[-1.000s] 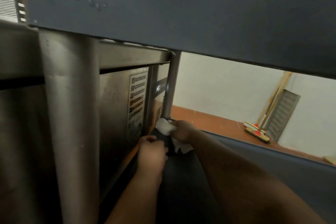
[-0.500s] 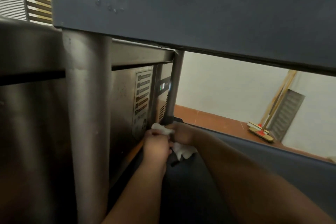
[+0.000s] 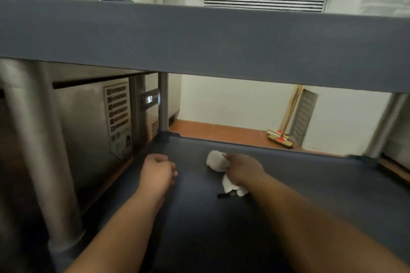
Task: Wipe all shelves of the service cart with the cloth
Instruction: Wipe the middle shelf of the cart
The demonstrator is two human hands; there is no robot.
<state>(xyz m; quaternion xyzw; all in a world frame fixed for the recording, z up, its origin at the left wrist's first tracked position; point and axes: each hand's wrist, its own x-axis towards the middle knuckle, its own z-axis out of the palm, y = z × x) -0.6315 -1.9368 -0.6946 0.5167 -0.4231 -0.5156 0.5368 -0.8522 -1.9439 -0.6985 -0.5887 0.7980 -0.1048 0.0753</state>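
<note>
the lower shelf [image 3: 310, 184] of the cart is the step in hand. the right hand [image 3: 243, 169] grips the bunched white cloth [image 3: 216, 160], pressing it on this shelf, nearer its far edge. the left hand [image 3: 156, 172], fingers curled on nothing, rests by the shelf's left rim. next the cloth should probably sweep across the shelf's unwiped right side.
</note>
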